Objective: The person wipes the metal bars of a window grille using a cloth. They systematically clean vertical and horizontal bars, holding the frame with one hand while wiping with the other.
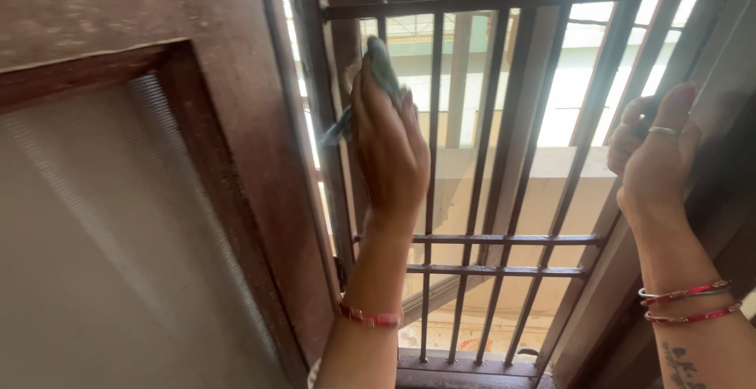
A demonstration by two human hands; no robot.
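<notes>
Your left hand presses a blue-green cloth flat against a bar of the window grille, fingers curled over it so it stays put; the cloth pokes out at twelve o'clock above your fingertips. At three o'clock, your right hand closes around the window frame, seemingly for balance.

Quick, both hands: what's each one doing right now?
Left hand: closed on a cloth, against the grille.
Right hand: closed, gripping the window frame.
</notes>
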